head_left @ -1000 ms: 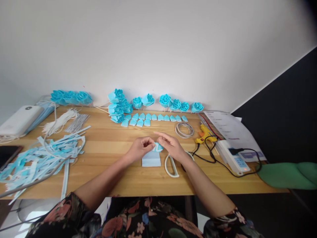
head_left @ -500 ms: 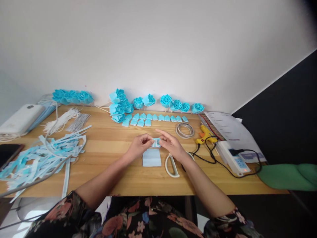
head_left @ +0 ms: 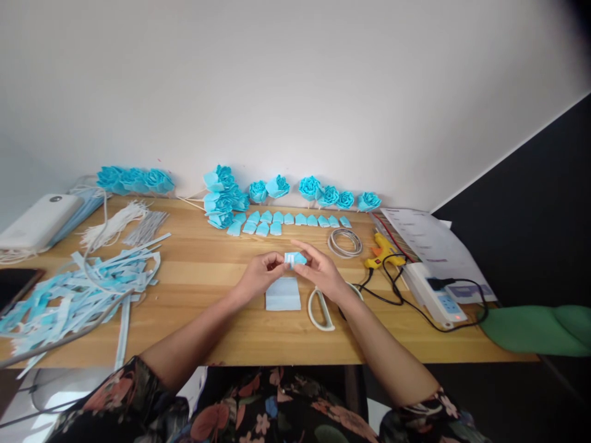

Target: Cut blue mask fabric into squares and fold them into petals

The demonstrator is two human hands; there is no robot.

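Both hands meet over the middle of the wooden table [head_left: 198,271]. My left hand [head_left: 260,275] and my right hand [head_left: 319,271] pinch a small light-blue folded piece [head_left: 292,259] between their fingertips, held just above the table. Directly below it lies a flat light-blue square stack [head_left: 282,294]. White-handled scissors [head_left: 319,309] lie beside my right wrist. A row of small folded blue pieces [head_left: 286,220] lies farther back, in front of several blue fabric roses [head_left: 318,192] along the wall.
A heap of blue and white cut strips [head_left: 78,289] covers the left side. A white box [head_left: 39,221] and dark phone [head_left: 13,284] sit far left. At right are a wire coil [head_left: 344,242], yellow glue gun [head_left: 382,251], white power strip [head_left: 431,290], papers [head_left: 427,243] and green cloth [head_left: 538,326].
The small blue piece has been folded tighter and lifted slightly between my fingertips. Both hands stay in nearly the same place.
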